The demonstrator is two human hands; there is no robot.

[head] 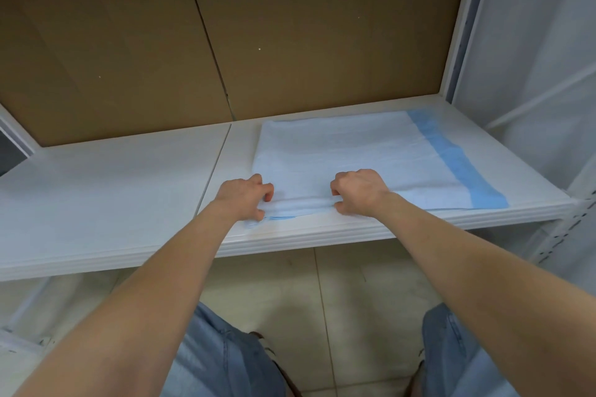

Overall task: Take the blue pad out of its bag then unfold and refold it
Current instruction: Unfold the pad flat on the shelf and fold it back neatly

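On white shelf (113,190), toward its right side, found blue pad (354,155) lying flat and partly opened, with a darker band along the right edge. Gripped the near folded edge with left hand (245,195) and right hand (358,192), set slightly apart, curled over the fold; probably pinched with thumbs underneath, though partly hidden. Saw no bag. Judged it mid-fold, unfolding or refolding, without telling which. Risked sliding the thin sheet off the shelf lip by pulling unevenly, or skewing the crease by leading with one hand.
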